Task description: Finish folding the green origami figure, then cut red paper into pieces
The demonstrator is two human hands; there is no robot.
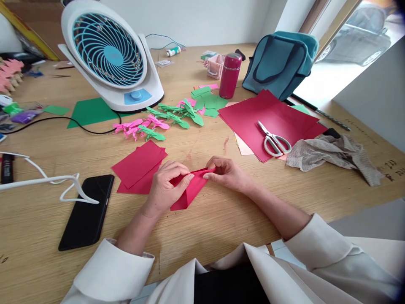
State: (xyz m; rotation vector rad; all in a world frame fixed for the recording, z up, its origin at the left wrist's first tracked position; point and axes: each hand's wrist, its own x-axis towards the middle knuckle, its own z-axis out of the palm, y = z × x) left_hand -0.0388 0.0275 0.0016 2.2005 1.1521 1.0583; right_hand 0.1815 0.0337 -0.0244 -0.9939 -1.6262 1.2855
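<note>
A sheet of red paper (195, 188), partly folded over, is held up between my two hands just above the table. My left hand (167, 185) pinches its upper left edge between thumb and fingers. On the right side, my right hand (226, 172) grips the corner in the same way. The lower left part of the sheet hangs down in a fold. Beside my left hand lie red paper rectangles (137, 164), overlapping each other. Folded green paper pieces (177, 119) and pink paper pieces (129, 128) lie in a cluster beyond my hands.
A white fan (109, 55) stands at the back left. A black phone (87, 213) lies at left under a white stand's arm. Scissors (274, 141) rest on large red sheets (247, 122) at right, near a crumpled cloth (332, 154). Behind are a red flask (230, 76) and a teal bag (278, 63).
</note>
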